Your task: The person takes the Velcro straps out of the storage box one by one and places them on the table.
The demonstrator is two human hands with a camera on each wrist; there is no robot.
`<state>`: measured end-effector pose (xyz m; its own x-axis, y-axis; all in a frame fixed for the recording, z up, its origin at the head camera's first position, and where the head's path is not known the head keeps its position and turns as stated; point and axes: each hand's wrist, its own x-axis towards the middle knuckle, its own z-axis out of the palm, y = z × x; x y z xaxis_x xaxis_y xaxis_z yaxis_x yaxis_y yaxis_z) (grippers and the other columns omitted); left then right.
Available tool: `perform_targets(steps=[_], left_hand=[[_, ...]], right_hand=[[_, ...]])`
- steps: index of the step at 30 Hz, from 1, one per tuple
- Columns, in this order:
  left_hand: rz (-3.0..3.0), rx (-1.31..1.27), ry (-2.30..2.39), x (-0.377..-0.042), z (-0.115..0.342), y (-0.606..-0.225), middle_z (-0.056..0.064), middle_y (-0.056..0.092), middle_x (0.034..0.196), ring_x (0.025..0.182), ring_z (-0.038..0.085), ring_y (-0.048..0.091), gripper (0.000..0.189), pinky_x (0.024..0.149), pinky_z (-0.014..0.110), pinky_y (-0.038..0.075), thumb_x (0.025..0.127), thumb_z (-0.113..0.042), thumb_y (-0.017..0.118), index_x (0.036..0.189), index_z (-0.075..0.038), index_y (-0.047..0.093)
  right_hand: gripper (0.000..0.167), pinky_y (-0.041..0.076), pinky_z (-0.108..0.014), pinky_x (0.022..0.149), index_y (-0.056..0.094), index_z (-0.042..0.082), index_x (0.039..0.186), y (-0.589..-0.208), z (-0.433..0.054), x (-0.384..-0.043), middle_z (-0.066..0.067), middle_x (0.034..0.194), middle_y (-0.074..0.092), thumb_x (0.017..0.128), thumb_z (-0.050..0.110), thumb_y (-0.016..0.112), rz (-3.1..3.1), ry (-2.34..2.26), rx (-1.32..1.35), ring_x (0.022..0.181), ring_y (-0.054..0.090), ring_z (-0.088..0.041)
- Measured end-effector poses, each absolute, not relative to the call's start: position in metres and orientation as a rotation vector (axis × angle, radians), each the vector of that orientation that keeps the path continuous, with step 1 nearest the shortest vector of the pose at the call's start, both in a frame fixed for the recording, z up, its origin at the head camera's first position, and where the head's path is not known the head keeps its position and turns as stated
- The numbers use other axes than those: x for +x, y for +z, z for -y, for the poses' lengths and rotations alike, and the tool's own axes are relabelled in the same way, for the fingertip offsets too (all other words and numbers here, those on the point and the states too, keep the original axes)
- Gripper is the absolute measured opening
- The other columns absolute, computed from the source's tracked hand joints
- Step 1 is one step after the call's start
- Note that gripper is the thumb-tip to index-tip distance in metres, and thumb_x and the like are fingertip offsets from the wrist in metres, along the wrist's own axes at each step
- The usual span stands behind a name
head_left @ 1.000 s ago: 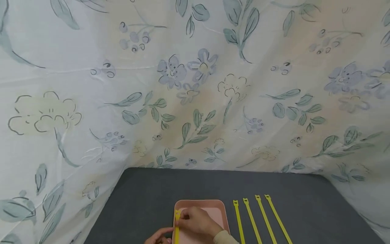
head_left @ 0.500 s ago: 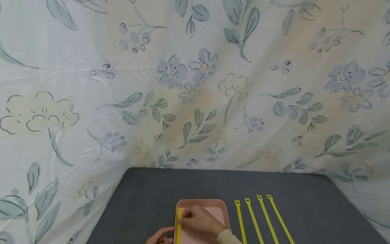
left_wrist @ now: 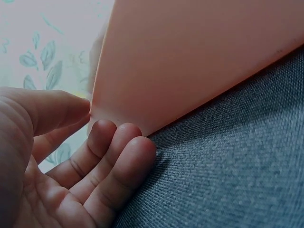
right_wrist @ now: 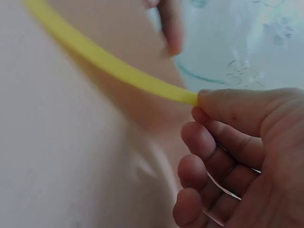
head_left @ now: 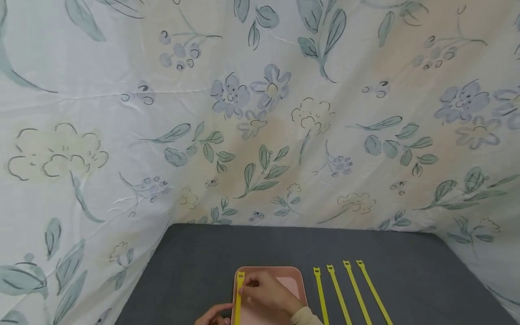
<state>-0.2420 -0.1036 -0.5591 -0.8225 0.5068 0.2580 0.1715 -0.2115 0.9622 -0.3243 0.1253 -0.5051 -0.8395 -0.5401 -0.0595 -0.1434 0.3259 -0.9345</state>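
My right hand (head_left: 270, 293) pinches a yellow cable strap (head_left: 238, 307) between thumb and fingertips, over the left side of a pink tray (head_left: 299, 282). The slotted head of the strap lies near the tray's far left corner. In the right wrist view the strap (right_wrist: 109, 64) bows slightly from the pinch, and the other fingers of that hand (right_wrist: 237, 156) are curled without touching it. At the tray's left edge, my left hand (head_left: 213, 315) holds the rim. Up close, its thumb is at the rim and the fingers of the hand (left_wrist: 71, 180) lie against the tray's outer wall (left_wrist: 180, 57).
Several more yellow straps (head_left: 337, 289) lie in a slanted row on the dark grey table (head_left: 195, 262), right of the tray. A floral curtain (head_left: 260, 135) hangs behind the table and along its sides.
The held strap's head has shifted toward the tray's far edge, with the right hand staying close to the same place. The left hand keeps its place at the tray's left edge.
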Motion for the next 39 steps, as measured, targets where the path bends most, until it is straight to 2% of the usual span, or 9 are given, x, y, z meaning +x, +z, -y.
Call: perform_targets(steps=[9, 11, 14, 18, 20, 23, 27, 30, 39], left_hand=[[-1.692, 0.937, 2.13, -0.247, 0.107, -0.567, 0.009, 0.066, 0.08, 0.08, -0.007, 0.061, 0.066, 0.073, 0.018, 0.05, 0.104, 0.011, 0.035, 0.137, -0.042, 0.057], [-1.701, 0.93, 2.121, -0.247, 0.107, -0.565, 0.02, 0.061, 0.078, 0.079, -0.006, 0.061, 0.067, 0.072, 0.018, 0.05, 0.104, 0.011, 0.035, 0.137, -0.043, 0.057], [-1.757, 0.874, 2.103, -0.245, 0.107, -0.562, 0.004, 0.065, 0.078, 0.077, -0.006, 0.06, 0.065, 0.07, 0.018, 0.05, 0.104, 0.009, 0.038, 0.133, -0.046, 0.059], [-1.788, 0.887, 2.079, -0.247, 0.107, -0.562, 0.013, 0.064, 0.075, 0.076, -0.008, 0.06, 0.064, 0.068, 0.017, 0.048, 0.105, 0.006, 0.042, 0.132, -0.049, 0.058], [-1.711, 1.001, 2.077, -0.253, 0.108, -0.566, 0.032, 0.054, 0.076, 0.08, -0.01, 0.061, 0.066, 0.069, 0.015, 0.048, 0.105, 0.008, 0.039, 0.138, -0.047, 0.055], [-1.536, 1.135, 2.08, -0.259, 0.109, -0.569, 0.036, 0.052, 0.08, 0.087, -0.011, 0.063, 0.069, 0.073, 0.013, 0.047, 0.104, 0.012, 0.033, 0.145, -0.041, 0.051], [-1.45, 1.132, 2.118, -0.259, 0.109, -0.569, 0.001, 0.072, 0.088, 0.09, -0.01, 0.064, 0.068, 0.075, 0.012, 0.048, 0.104, 0.013, 0.032, 0.146, -0.037, 0.052], [-1.496, 1.065, 2.141, -0.255, 0.108, -0.567, -0.02, 0.07, 0.099, 0.088, -0.009, 0.064, 0.067, 0.073, 0.013, 0.048, 0.104, 0.012, 0.035, 0.142, -0.039, 0.055], [-1.824, 0.968, 2.212, -0.247, 0.103, -0.566, -0.009, 0.066, 0.078, 0.07, -0.009, 0.055, 0.074, 0.061, 0.017, 0.047, 0.098, 0.019, 0.038, 0.135, -0.042, 0.059]], right_hand=[[0.018, 0.05, -0.027, 0.072, 0.069, 0.006, 0.102, -0.49, -0.13, -0.322, 0.001, 0.092, 0.072, 0.098, 0.023, 0.068, -2.057, -1.752, -0.551, 0.084, 0.066, -0.015], [0.021, 0.052, -0.027, 0.071, 0.068, 0.003, 0.104, -0.483, -0.131, -0.32, -0.002, 0.092, 0.074, 0.097, 0.023, 0.068, -2.009, -1.821, -0.513, 0.086, 0.069, -0.017], [0.023, 0.053, -0.028, 0.071, 0.067, 0.002, 0.106, -0.472, -0.134, -0.316, -0.001, 0.09, 0.074, 0.098, 0.024, 0.067, -1.953, -1.895, -0.484, 0.088, 0.07, -0.017], [0.025, 0.055, -0.028, 0.072, 0.065, 0.001, 0.108, -0.46, -0.141, -0.312, 0.005, 0.09, 0.071, 0.1, 0.024, 0.065, -1.921, -1.939, -0.497, 0.089, 0.067, -0.015], [0.026, 0.055, -0.027, 0.072, 0.065, 0.0, 0.11, -0.455, -0.145, -0.311, 0.006, 0.091, 0.07, 0.1, 0.024, 0.065, -1.918, -1.956, -0.506, 0.089, 0.067, -0.013], [0.026, 0.054, -0.025, 0.071, 0.066, 0.0, 0.113, -0.448, -0.149, -0.311, 0.008, 0.089, 0.069, 0.099, 0.023, 0.066, -1.914, -1.994, -0.473, 0.086, 0.066, -0.011], [0.026, 0.053, -0.025, 0.071, 0.068, 0.002, 0.114, -0.439, -0.15, -0.309, 0.008, 0.088, 0.07, 0.098, 0.023, 0.068, -1.89, -2.05, -0.404, 0.082, 0.064, -0.011], [0.027, 0.052, -0.026, 0.072, 0.069, 0.004, 0.113, -0.432, -0.149, -0.308, 0.008, 0.086, 0.07, 0.097, 0.025, 0.069, -1.897, -2.071, -0.383, 0.078, 0.062, -0.011], [0.03, 0.053, -0.03, 0.074, 0.07, 0.006, 0.112, -0.421, -0.161, -0.311, 0.006, 0.083, 0.069, 0.096, 0.031, 0.071, -1.959, -2.073, -0.347, 0.075, 0.059, -0.013]])
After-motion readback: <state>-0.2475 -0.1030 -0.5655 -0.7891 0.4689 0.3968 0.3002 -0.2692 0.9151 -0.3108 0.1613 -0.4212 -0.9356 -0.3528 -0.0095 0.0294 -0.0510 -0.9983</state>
